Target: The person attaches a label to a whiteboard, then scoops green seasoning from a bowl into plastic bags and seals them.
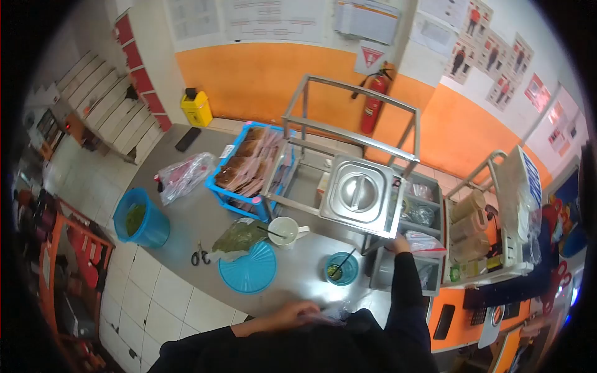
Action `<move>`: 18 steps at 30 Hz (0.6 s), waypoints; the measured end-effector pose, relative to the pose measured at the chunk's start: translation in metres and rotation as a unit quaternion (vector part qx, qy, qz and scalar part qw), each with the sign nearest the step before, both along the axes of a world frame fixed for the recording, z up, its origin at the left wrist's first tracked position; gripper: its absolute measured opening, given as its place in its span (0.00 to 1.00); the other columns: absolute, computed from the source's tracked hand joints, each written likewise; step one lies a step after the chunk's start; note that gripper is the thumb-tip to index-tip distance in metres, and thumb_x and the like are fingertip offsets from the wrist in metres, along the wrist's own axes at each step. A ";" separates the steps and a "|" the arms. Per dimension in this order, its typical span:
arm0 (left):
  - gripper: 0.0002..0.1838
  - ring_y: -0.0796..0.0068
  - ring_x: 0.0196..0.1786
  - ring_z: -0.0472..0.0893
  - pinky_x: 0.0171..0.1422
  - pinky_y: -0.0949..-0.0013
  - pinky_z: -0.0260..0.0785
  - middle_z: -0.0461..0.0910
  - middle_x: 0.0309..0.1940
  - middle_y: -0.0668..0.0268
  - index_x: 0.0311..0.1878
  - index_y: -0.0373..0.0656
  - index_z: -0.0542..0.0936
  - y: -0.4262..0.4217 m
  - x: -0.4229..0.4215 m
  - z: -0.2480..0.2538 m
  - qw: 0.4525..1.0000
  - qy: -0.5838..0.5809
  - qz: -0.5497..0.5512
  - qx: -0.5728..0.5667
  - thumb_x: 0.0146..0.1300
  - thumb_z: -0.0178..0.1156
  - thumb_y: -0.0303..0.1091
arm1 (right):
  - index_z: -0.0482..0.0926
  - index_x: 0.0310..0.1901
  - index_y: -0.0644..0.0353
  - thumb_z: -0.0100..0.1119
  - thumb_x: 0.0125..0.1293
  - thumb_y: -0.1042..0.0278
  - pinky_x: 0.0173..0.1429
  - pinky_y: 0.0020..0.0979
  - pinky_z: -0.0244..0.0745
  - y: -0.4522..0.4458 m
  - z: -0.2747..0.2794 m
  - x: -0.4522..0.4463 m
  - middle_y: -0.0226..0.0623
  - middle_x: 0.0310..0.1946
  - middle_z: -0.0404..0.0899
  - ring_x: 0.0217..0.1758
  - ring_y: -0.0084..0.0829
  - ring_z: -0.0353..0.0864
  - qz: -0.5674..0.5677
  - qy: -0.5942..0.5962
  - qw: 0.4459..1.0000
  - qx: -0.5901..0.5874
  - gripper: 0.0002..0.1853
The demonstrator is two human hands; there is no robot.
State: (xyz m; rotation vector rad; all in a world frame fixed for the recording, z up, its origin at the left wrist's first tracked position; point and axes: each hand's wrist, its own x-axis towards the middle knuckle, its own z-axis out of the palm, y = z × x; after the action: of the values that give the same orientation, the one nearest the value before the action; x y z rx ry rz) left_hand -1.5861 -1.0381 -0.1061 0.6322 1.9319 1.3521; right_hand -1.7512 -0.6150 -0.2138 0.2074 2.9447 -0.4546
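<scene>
My left hand (293,316) is closed on a clear plastic bag (333,314) at the table's front edge, close to my body. My right hand (398,244) reaches to the grey compartment bin (384,273), beside a clear bag with a red edge (423,243); its fingers are too small and partly hidden to make out. Between the hands stands a small blue cup (341,268) with green contents and a dark stick. A round blue lid (247,267) lies left of it, near a bag of green stuff (239,236) and a white mug (286,232).
A blue crate (264,210) of packets stands mid-table, beside a metal rack (354,132) with a lidded steel pan (357,191). Farther left are a blue bucket (159,229), scissors (200,255), a plastic bag (186,176) and a black phone (188,139). Shelves with containers (467,225) stand right.
</scene>
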 end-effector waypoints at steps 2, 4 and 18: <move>0.16 0.70 0.47 0.80 0.51 0.66 0.72 0.81 0.44 0.64 0.52 0.46 0.77 -0.010 0.003 0.001 1.000 -0.001 0.010 0.010 0.61 0.65 0.35 | 0.81 0.44 0.59 0.60 0.52 0.64 0.53 0.47 0.76 -0.006 0.015 -0.003 0.53 0.43 0.81 0.49 0.54 0.79 -0.002 -0.004 1.000 0.017 0.16; 0.18 0.71 0.47 0.80 0.52 0.67 0.72 0.81 0.45 0.64 0.53 0.46 0.77 -0.019 0.004 0.004 1.000 0.017 0.014 0.018 0.61 0.65 0.38 | 0.80 0.46 0.57 0.54 0.62 0.63 0.52 0.49 0.74 0.018 -0.011 -0.012 0.54 0.43 0.81 0.50 0.55 0.78 -0.014 0.094 0.995 -0.013 0.14; 0.21 0.75 0.44 0.78 0.49 0.69 0.71 0.78 0.41 0.66 0.52 0.43 0.75 -0.125 -0.002 0.000 0.985 0.034 0.164 0.038 0.58 0.69 0.36 | 0.79 0.44 0.58 0.70 0.56 0.63 0.50 0.30 0.71 -0.186 0.260 0.161 0.34 0.43 0.74 0.44 0.28 0.74 0.022 0.361 0.765 -0.532 0.16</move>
State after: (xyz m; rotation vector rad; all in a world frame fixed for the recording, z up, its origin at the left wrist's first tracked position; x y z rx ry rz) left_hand -1.5878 -1.1631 -0.1066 0.4115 2.1157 1.6313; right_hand -1.5898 -0.8008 0.0466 -0.2464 2.6530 -2.5079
